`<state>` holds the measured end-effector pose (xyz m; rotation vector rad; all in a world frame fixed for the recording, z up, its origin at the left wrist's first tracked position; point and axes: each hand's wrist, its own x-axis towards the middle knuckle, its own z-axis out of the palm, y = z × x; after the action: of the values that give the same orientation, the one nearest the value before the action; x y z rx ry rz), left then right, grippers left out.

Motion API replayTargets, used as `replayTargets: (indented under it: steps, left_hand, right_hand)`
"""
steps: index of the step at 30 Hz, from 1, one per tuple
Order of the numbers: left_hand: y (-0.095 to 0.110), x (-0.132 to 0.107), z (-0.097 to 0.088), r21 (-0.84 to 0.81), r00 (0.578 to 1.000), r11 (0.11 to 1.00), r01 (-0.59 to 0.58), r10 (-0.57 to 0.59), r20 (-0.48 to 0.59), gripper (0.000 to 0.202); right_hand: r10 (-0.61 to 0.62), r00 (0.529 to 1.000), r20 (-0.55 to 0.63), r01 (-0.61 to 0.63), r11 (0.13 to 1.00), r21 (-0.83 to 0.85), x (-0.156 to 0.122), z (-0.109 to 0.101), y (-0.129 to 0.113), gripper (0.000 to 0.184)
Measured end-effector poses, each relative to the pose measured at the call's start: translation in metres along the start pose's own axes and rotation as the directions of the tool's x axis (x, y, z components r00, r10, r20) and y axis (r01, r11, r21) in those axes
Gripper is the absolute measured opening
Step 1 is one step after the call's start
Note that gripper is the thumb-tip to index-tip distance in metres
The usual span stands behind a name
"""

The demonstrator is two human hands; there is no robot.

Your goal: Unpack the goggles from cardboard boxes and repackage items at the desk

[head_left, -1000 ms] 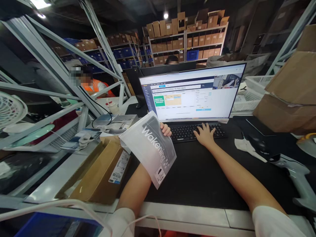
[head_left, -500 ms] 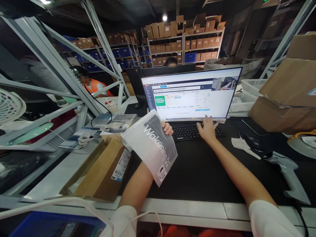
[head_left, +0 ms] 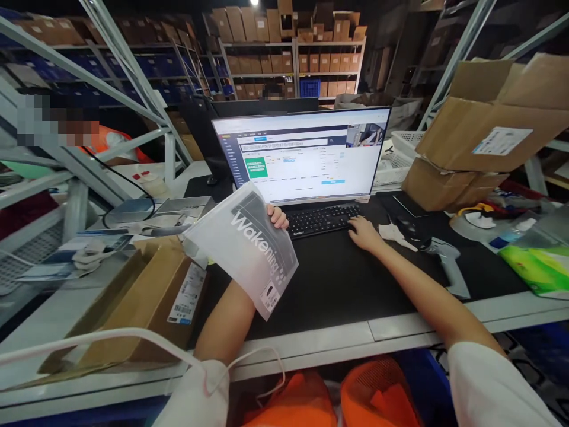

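Observation:
My left hand (head_left: 278,217) grips a frosted plastic bag (head_left: 242,252) printed "Wakening", with a small barcode label near its lower corner. Only the fingertips show at the bag's right edge; the rest of that hand is behind it. My right hand (head_left: 365,233) rests at the right end of the black keyboard (head_left: 322,222), holding nothing, fingers loosely apart on the keys. Behind the keyboard stands a lit monitor (head_left: 297,166) showing a web page with a green block. A long open cardboard box (head_left: 146,296) with a barcode label lies left of the bag.
A handheld scanner (head_left: 448,264) and a dark mouse (head_left: 405,227) lie to the right. Beyond them are stacked cartons (head_left: 480,133), a tape roll (head_left: 473,219) and a green packet (head_left: 537,270). A white cable (head_left: 133,335) crosses the front left. A person in an orange vest (head_left: 120,142) is at far left.
My view has swung right and tilted down. My right hand has drawn back from near the screen's lower edge to the keyboard's right end. The bag stays in my left hand.

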<state>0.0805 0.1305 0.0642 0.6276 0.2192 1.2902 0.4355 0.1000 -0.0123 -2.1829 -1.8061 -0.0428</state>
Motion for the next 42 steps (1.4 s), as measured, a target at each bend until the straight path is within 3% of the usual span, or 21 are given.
replayTargets:
  steps: [2, 4, 7, 9, 12, 16, 21, 27, 39, 42]
  left_hand:
    - [-0.002, -0.001, -0.002, 0.013, 1.0, 1.0, 0.014, -0.014, 0.008, 0.054]
    - [-0.001, -0.004, -0.002, 0.029, 1.0, 1.0, -0.009, 0.009, 0.018, 0.053]
    - [0.006, -0.009, 0.0, 0.067, 0.999, 0.997, -0.047, 0.047, 0.012, 0.049]
    - [0.01, -0.01, 0.002, 0.077, 0.998, 0.995, -0.066, 0.065, 0.014, 0.046]
    - [0.012, -0.01, 0.002, 0.067, 0.997, 0.996, -0.064, 0.061, 0.042, 0.044]
    - [0.009, -0.01, 0.002, 0.052, 0.997, 0.998, -0.034, 0.03, 0.073, 0.044]
    - [0.007, -0.003, -0.003, 0.064, 0.999, 0.998, 0.008, -0.01, 0.032, 0.049]
    - [0.005, 0.01, -0.013, 0.077, 0.999, 0.996, 0.044, -0.044, -0.01, 0.057]
    - [-0.002, 0.002, -0.014, 0.032, 0.996, 0.999, 0.025, -0.028, 0.087, 0.044]
    - [-0.003, -0.001, -0.006, 0.023, 0.996, 0.999, 0.049, -0.051, 0.075, 0.043]
  right_hand:
    - [0.025, 0.999, -0.034, -0.026, 1.0, -0.01, 0.005, 0.0, -0.001, 0.045]
    - [0.08, 0.993, -0.086, -0.081, 0.997, -0.011, 0.011, -0.007, 0.015, 0.041]
    - [0.319, 0.934, -0.161, -0.326, 0.945, -0.019, 0.01, -0.015, 0.064, 0.044]
    - [0.477, 0.873, -0.106, -0.479, 0.878, 0.003, 0.004, -0.013, 0.097, 0.059]
    - [0.428, 0.898, -0.101, -0.43, 0.903, -0.003, -0.004, 0.0, 0.123, 0.07]
    - [0.379, 0.894, -0.238, -0.397, 0.918, -0.026, -0.003, 0.014, 0.126, 0.067]
    - [0.338, 0.925, -0.173, -0.346, 0.938, -0.015, 0.005, 0.023, 0.134, 0.059]
    - [0.383, 0.905, -0.188, -0.382, 0.923, 0.044, 0.004, 0.025, 0.137, 0.058]
    - [0.406, 0.899, -0.165, -0.394, 0.913, 0.104, 0.003, 0.026, 0.139, 0.058]
    - [0.372, 0.896, -0.241, -0.356, 0.928, 0.107, 0.001, 0.019, 0.124, 0.06]
